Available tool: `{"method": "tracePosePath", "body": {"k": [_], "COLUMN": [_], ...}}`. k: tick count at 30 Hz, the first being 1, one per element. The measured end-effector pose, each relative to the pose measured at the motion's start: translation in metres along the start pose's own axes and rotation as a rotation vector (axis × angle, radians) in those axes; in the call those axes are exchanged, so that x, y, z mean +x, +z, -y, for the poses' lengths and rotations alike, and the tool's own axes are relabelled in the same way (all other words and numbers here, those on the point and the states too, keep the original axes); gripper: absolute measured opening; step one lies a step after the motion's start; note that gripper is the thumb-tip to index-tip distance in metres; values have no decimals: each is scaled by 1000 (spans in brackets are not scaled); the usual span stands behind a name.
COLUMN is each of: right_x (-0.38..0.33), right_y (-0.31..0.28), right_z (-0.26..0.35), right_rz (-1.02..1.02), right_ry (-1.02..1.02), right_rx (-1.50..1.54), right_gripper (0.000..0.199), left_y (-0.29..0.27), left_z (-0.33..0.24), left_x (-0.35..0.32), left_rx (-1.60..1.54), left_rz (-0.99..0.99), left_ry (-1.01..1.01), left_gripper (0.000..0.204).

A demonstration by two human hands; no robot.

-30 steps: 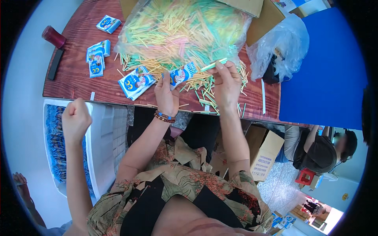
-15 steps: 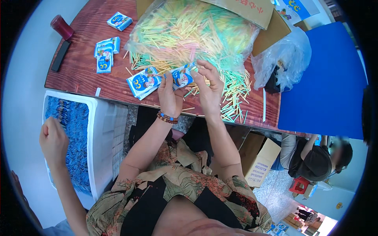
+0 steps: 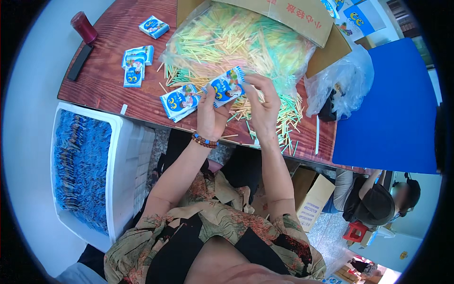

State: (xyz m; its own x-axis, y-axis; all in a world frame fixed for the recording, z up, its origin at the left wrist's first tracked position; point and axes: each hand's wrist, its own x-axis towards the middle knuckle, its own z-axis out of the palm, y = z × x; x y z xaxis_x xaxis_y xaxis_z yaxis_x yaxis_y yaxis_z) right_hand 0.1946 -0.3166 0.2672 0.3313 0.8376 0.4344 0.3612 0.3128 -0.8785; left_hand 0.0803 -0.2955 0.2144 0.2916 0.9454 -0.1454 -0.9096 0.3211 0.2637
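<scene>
Above the near edge of the table, my left hand (image 3: 213, 116) grips a small blue-and-white packet (image 3: 227, 86) by its lower left part, thumb on the printed face. The curled fingers and thumb of my right hand (image 3: 265, 104) pinch the packet's right edge. Just left of my left hand, several similar packets (image 3: 181, 102) lie overlapping on the table. Thin pastel sticks (image 3: 288, 116), yellow, green and orange, are scattered under and beside my right hand. Behind both hands, a large clear bag (image 3: 236, 42) full of such sticks spills out of a cardboard box (image 3: 302, 19).
More packets (image 3: 134, 71) lie farther left, near a red cylinder (image 3: 84, 27) and a black bar (image 3: 80, 62). A white foam box (image 3: 114, 156) of blue packets stands below left. To the right are a plastic bag (image 3: 350, 80) and blue board (image 3: 383, 109); another person (image 3: 373, 199) sits beyond.
The held packet is raised and tilted, its printed face more visible. Another person's hand over the foam box has left the view. The whole scene has shifted slightly right and down.
</scene>
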Motion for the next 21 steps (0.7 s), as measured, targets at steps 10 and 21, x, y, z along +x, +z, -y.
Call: {"method": "tracePosePath", "body": {"k": [10,21], "right_x": [4,-42], "right_y": [-12,-133], "right_z": [-7,-82], "right_rz": [174,455], "right_ry": [238,181], "right_rx": [35,-734], "right_gripper": [17,9], "left_y": [-6,-30], "left_z": [18,28], "left_x": [11,28], "left_rx": [183,183], "left_rz": [-99,-83], "left_ry": [49,-24], "left_gripper": [13,23]}}
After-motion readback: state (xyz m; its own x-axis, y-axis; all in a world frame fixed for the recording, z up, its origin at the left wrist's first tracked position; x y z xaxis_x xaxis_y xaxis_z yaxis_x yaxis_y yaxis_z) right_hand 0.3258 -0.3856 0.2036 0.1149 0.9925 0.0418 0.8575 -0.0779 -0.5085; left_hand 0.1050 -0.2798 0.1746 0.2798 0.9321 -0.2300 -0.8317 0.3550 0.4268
